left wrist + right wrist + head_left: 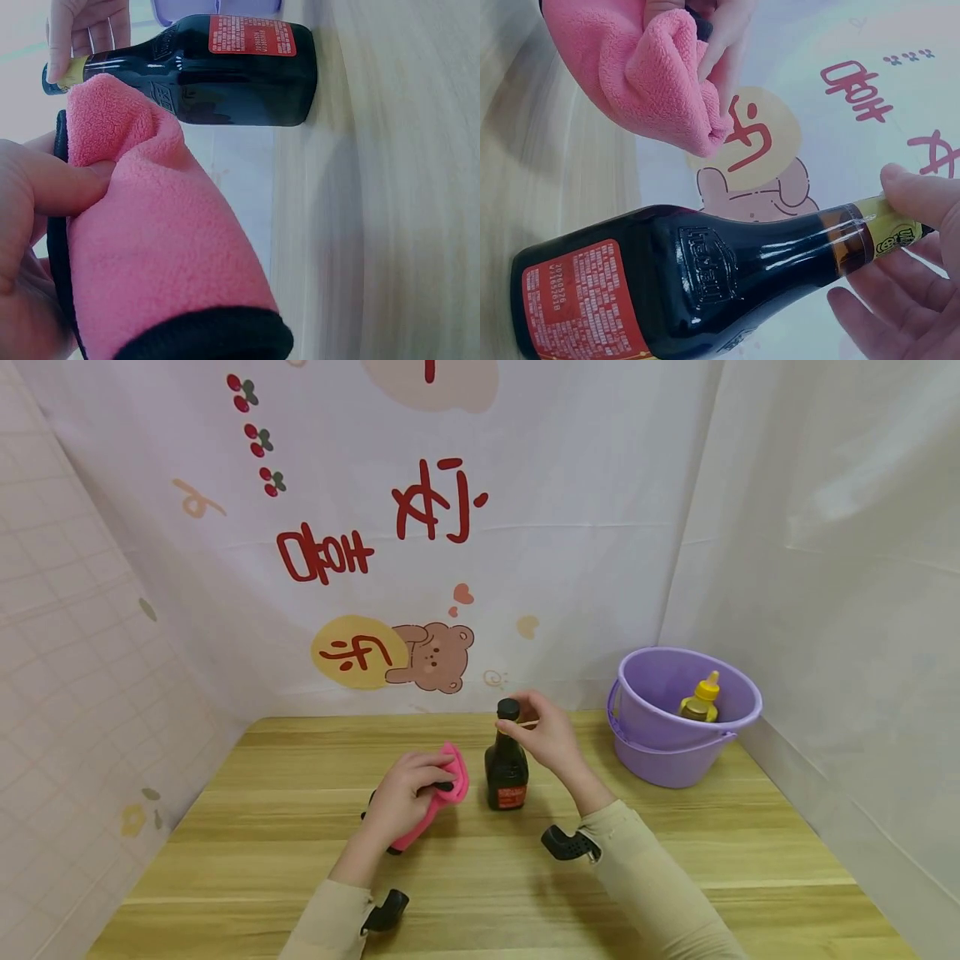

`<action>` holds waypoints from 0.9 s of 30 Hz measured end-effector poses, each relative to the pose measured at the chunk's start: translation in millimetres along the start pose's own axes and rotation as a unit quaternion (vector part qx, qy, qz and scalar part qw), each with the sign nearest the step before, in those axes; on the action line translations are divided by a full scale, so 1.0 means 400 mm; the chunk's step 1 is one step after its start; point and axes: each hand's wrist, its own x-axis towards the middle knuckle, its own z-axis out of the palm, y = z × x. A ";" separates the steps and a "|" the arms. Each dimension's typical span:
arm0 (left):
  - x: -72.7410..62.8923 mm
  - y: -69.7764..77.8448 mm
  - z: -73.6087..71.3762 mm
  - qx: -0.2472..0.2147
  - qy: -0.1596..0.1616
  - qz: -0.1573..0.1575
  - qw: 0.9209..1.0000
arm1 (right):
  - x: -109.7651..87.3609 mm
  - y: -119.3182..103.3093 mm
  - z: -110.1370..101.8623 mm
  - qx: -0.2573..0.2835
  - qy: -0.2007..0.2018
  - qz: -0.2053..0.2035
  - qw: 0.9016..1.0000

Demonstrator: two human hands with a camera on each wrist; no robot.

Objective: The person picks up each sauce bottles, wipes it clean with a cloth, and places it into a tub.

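A dark glass sauce bottle [507,768] with a red label and a black cap stands upright on the wooden table. My right hand [546,732] grips its neck, the thumb lying on the yellow neck band in the right wrist view. To the left of the bottle, my left hand [405,795] holds a folded pink cloth [172,232] with black edging. In the left wrist view the thumb presses into the plush fabric. A bunched fold of the cloth points toward the bottle; in the head view a gap separates them.
A purple bucket [667,752] stands at the back right of the table [495,893], its handle hanging down. Inside it is a bottle with a yellow cap [702,697]. White printed sheets [562,568] hang behind the table and along both sides.
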 end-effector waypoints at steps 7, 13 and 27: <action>-0.007 -0.003 0.003 0.002 0.022 0.026 0.999 | -0.002 0.008 0.006 -0.011 0.022 -0.033 0.999; -0.017 -0.005 0.007 0.005 0.033 0.035 0.999 | -0.007 0.022 0.010 -0.008 0.047 -0.051 0.998; -0.027 -0.006 0.005 0.024 0.038 0.059 0.997 | -0.024 0.028 -0.032 0.006 0.071 -0.035 0.997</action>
